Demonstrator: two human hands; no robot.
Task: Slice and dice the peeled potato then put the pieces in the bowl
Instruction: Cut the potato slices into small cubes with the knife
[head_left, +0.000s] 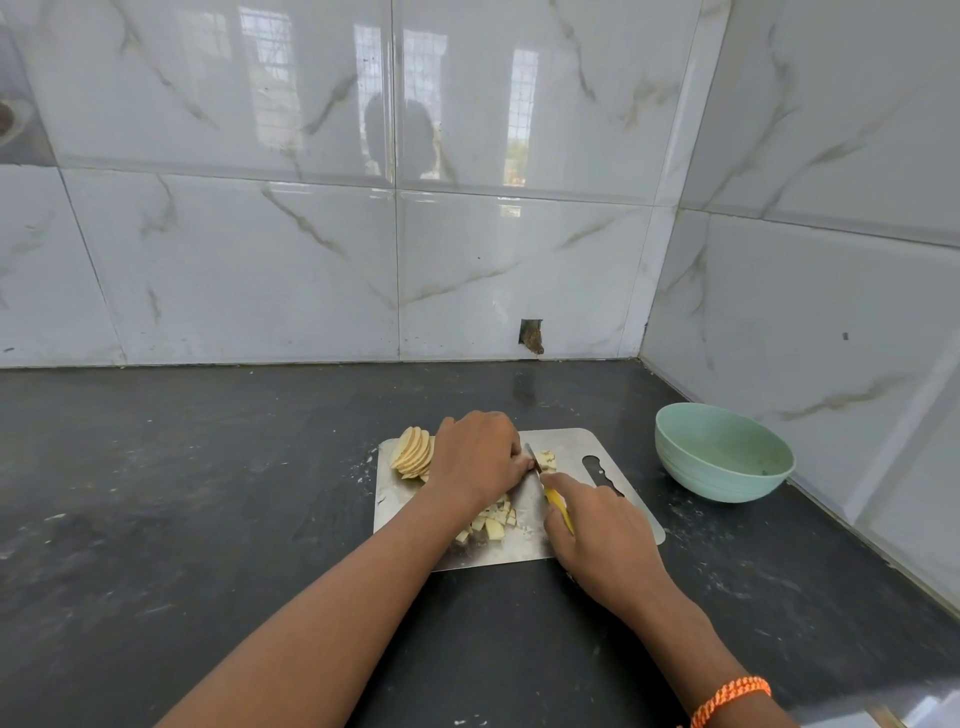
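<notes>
Potato, three lots, all on a steel cutting board (571, 441) on the dark desk (208, 493).
Lot one: fanned stack of slices (413, 451), pale yellow, thin, leaning on edge at the board's far left corner, just beside the left hand.
Lot two: strips being cut (546, 461), pale with brownish marks, at the board's centre, against the knife blade; partly hidden by the left hand.
Lot three: diced pieces (491, 521), small pale cubes heaped at the board's near edge, partly covered by the left forearm.
Left hand (475, 457): palm down, fingers curled onto the strips, pressing them in place.
Right hand (597, 525): fingers wrapped round the yellow handle of a knife (550, 491), forefinger laid along the top, blade tip by the left fingertips.
Bowl (722, 452): pale green, upright, on the desk right of the board, apart from it, near the side wall.
Surroundings: marble-pattern tiled wall (467, 234); orange thread band (730, 699) on the right wrist.
</notes>
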